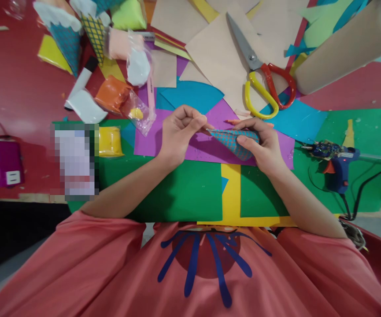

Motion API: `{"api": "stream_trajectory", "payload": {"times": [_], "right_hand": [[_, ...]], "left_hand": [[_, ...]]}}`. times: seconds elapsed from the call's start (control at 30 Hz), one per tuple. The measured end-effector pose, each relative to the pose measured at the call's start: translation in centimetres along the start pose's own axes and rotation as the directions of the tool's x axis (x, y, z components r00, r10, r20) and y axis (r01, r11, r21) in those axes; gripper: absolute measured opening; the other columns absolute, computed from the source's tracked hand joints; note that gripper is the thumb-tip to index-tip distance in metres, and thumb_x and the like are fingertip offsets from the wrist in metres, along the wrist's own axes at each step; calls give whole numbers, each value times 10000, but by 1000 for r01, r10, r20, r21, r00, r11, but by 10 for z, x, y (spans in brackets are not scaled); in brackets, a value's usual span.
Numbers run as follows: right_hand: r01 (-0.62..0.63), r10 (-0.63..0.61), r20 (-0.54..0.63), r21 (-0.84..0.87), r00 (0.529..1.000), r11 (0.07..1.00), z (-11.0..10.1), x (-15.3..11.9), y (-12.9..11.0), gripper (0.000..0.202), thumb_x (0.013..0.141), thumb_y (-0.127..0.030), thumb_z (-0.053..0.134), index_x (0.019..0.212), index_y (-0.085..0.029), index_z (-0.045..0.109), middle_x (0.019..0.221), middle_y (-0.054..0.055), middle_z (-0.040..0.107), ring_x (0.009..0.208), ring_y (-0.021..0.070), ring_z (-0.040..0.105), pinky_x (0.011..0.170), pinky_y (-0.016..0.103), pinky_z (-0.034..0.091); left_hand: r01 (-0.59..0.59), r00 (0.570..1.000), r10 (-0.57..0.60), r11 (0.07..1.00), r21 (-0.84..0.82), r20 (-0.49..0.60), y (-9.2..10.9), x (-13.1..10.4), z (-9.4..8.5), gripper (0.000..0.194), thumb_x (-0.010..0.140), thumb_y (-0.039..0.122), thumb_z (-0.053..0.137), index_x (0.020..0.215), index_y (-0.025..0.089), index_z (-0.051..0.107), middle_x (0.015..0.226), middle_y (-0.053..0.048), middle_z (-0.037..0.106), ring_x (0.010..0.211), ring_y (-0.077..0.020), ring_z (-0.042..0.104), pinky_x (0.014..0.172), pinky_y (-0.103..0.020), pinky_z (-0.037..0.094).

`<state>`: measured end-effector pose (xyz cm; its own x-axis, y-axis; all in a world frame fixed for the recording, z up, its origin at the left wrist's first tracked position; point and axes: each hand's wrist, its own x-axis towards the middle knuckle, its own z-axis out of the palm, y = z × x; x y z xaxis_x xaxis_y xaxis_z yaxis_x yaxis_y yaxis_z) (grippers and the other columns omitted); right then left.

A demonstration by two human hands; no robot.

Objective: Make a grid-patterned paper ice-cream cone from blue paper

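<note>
A small blue cone with a reddish grid pattern (234, 143) lies on its side above the purple paper (197, 147). My right hand (264, 143) holds its wide end between thumb and fingers. At the narrow tip, to the left, my left hand (180, 134) is closed in a pinch; whatever sits between thumb and forefinger is too small to name. Just behind the cone are small orange pieces (231, 122). Scissors with one yellow and one red handle (263, 72) rest open on beige paper (210, 48) beyond my right hand.
A blue glue gun (338, 169) with a cord lies at the right, below a cardboard tube (345, 48). At the left are packets of clay (111, 94), a marker (81, 83), cones with white tops (66, 44) and a blurred-out rectangular item (76, 163). Green sheets (177, 189) line the front edge.
</note>
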<state>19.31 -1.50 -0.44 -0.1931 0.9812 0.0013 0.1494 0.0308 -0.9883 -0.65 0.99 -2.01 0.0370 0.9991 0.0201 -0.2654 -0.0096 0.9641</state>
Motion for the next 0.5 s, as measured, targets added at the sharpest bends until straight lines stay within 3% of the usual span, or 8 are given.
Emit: {"api": "stream_trajectory", "payload": {"times": [0.13, 0.23, 0.33, 0.4, 0.5], "right_hand": [[13, -13, 11, 24, 1000, 1000, 0, 0, 1, 181, 812, -386, 679, 939, -258, 659, 993, 6, 690, 1044, 221, 651, 974, 418, 519], [18, -19, 7, 19, 1000, 1000, 0, 0, 2, 202, 811, -407, 683, 942, -256, 659, 995, 10, 693, 1051, 226, 654, 969, 420, 523], [37, -37, 8, 19, 999, 999, -1, 0, 2, 208, 814, -409, 685, 947, -251, 661, 998, 12, 695, 1055, 227, 656, 970, 422, 523], [61, -61, 14, 18, 998, 998, -1, 0, 2, 204, 817, -403, 685, 950, -250, 663, 991, 10, 694, 1053, 224, 657, 972, 419, 522], [86, -86, 26, -15, 996, 996, -1, -1, -1, 205, 822, -405, 680, 948, -245, 661, 975, 7, 695, 1028, 216, 661, 961, 412, 530]], "left_hand": [[32, 999, -33, 998, 47, 18, 3, -1, 0, 466, 811, 623, 644, 661, 211, 488, 475, 94, 530, 394, -57, 532, 459, -198, 475], [-7, 999, 4, 998, 56, 48, 3, -2, -1, 548, 901, 604, 535, 555, 209, 377, 363, 109, 374, 295, -28, 355, 474, -211, 486], [-11, 997, 12, 1000, -11, 76, 2, -2, -3, 569, 894, 555, 572, 526, 211, 309, 360, 112, 254, 300, -26, 248, 489, -221, 494], [46, 995, -41, 997, -58, 96, 3, -1, -3, 480, 872, 503, 601, 577, 215, 356, 429, 105, 274, 338, -35, 267, 507, -233, 503], [101, 987, -87, 990, -101, 138, 4, 1, -3, 258, 764, 380, 696, 758, 233, 483, 600, 77, 491, 496, -67, 503, 580, -241, 536]]}}
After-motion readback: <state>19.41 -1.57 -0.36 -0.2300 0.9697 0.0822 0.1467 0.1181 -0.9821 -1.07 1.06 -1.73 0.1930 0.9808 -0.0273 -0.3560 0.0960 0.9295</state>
